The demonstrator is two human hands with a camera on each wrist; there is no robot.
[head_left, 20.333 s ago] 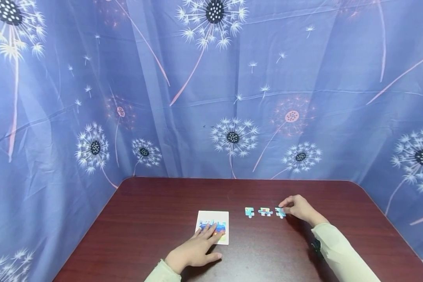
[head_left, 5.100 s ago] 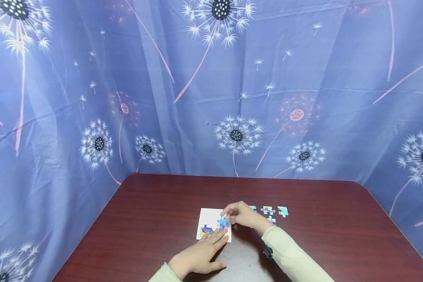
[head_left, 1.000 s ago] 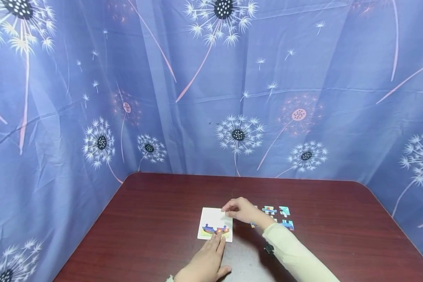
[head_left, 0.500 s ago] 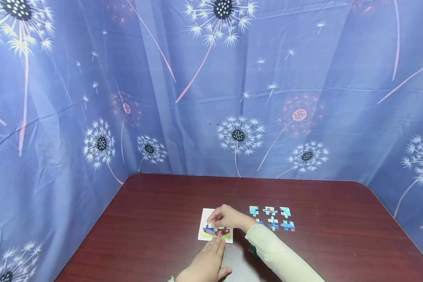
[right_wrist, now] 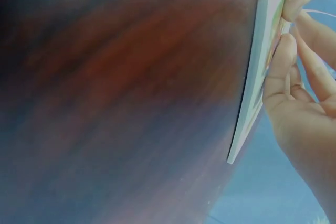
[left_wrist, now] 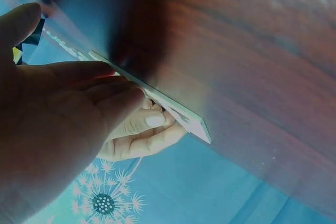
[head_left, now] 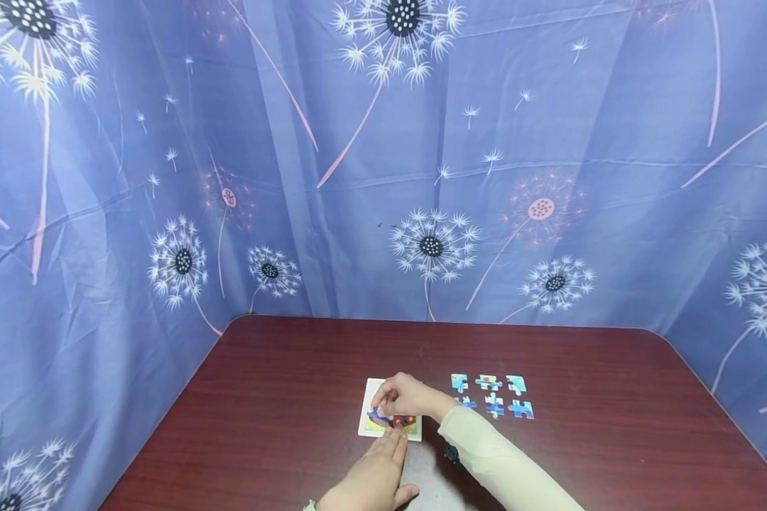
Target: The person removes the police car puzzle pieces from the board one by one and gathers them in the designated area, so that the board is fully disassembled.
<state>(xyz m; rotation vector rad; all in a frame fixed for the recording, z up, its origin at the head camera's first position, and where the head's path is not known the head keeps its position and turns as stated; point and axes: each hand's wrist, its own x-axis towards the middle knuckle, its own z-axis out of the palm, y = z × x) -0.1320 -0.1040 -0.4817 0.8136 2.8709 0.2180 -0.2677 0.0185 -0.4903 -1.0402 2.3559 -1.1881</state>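
A white-bordered puzzle board lies on the table, with colourful pieces along its near side. My left hand keeps its fingers straight, their tips on the board's near edge. Reaching in from the right, my right hand pinches a purple-and-yellow puzzle piece at the board's left side. Most of that piece is hidden by the fingers. The right wrist view shows the thumb and fingers of the right hand close together at the board's face, beside the left fingertips.
Several loose blue puzzle pieces lie in two rows right of the board on the dark red-brown table. A blue curtain with a dandelion print hangs behind the table and at its sides.
Over the last second my right hand has moved left and nearer across the board to the purple-and-yellow piece. Over twenty seconds, more pieces have come to lie right of the board.
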